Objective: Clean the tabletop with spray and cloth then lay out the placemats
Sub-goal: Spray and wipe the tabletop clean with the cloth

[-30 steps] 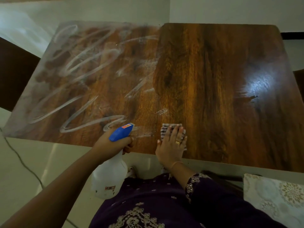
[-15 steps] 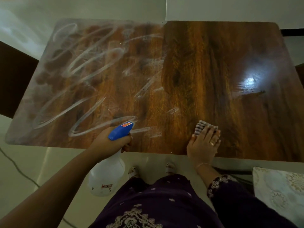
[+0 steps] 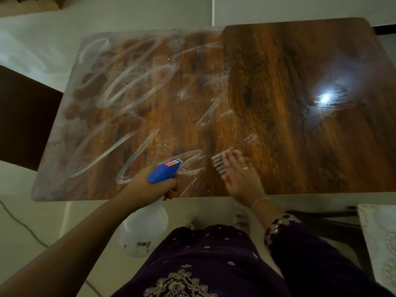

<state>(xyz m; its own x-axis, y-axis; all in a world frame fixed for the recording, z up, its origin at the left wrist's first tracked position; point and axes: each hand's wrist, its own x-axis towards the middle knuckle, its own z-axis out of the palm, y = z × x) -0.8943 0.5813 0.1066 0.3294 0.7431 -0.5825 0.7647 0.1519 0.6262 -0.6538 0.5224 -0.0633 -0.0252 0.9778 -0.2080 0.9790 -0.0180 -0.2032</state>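
Observation:
The wooden tabletop [image 3: 278, 146] is dark and shiny on its right half; the left half carries white looping streaks [image 3: 120, 99]. My left hand [image 3: 147, 185] grips a spray bottle [image 3: 145, 230] with a blue trigger head, its white body hanging below the table's near edge. My right hand [image 3: 240, 179] presses flat on a striped cloth [image 3: 219, 162] near the front edge, at the border between streaked and wiped wood. The cloth is mostly hidden under my fingers and blurred.
A pale patterned placemat [image 3: 379, 243] lies at the lower right, off the table. A dark chair [image 3: 23, 116] stands at the table's left side. A thin cable [image 3: 19, 224] runs across the light floor. A lamp's glare [image 3: 325, 97] reflects on the right half.
My right hand slid the cloth right along the front edge, then back left toward the streaks. The left hand kept the bottle in place.

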